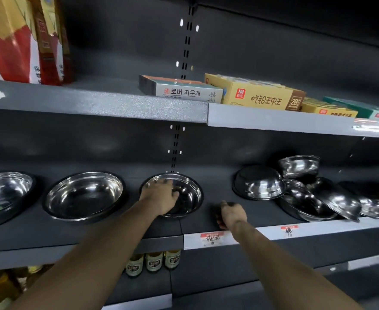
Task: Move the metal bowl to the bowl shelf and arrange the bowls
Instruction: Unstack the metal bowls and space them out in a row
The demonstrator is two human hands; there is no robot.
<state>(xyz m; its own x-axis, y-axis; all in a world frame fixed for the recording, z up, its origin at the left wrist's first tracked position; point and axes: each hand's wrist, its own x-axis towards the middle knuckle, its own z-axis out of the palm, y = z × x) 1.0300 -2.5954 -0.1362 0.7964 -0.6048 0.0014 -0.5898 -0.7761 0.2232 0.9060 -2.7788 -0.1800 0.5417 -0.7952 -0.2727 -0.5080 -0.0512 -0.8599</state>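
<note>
Three shiny metal bowls stand upright in a row on the dark bowl shelf (117, 229): one cut off at the far left (3, 195), a second (84, 194), and a third (188, 198) at the middle. My left hand (160, 196) lies over the third bowl's near-left rim, fingers curled into it. My right hand (230, 214) rests on the shelf just right of that bowl, fingers curled downward, nothing visible in it. To the right, an upturned bowl (260, 182) and a jumbled pile of several bowls (322, 198) lie tilted against each other.
The shelf above (94, 104) holds flat boxes (251, 92) and red bags (16, 41). Bottles (152, 261) stand on the shelf below. Price tags (212, 238) sit on the shelf's front edge. Bare shelf lies between the third bowl and the upturned one.
</note>
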